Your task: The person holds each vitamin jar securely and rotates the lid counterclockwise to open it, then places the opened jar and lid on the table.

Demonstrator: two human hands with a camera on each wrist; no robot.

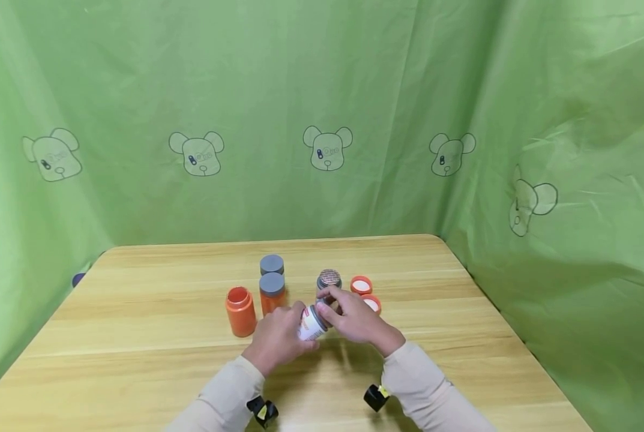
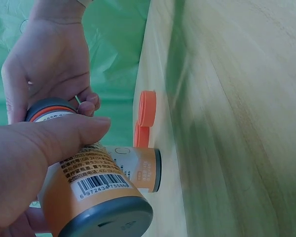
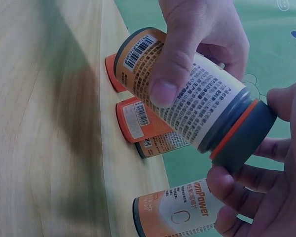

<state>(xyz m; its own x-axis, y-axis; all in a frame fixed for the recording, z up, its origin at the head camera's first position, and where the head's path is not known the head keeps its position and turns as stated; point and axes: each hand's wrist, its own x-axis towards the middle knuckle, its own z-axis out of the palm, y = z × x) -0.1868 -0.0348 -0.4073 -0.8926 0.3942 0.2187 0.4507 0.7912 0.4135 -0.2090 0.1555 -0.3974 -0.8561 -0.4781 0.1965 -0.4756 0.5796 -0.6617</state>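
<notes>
My left hand grips a tilted white-and-orange supplement bottle by its body, the thumb lying across the printed label. My right hand holds the dark grey cap at the bottle's upper end between thumb and fingers. An orange band shows between cap and bottle neck in the right wrist view. Just behind the right hand stands a similar bottle with a grid-patterned top; its label faces the right wrist camera.
An uncapped orange bottle stands left of the hands. Beside it are two bottles with grey lids, one nearer and one behind. Two orange caps, one farther and one nearer, lie with white insides up on the wooden table.
</notes>
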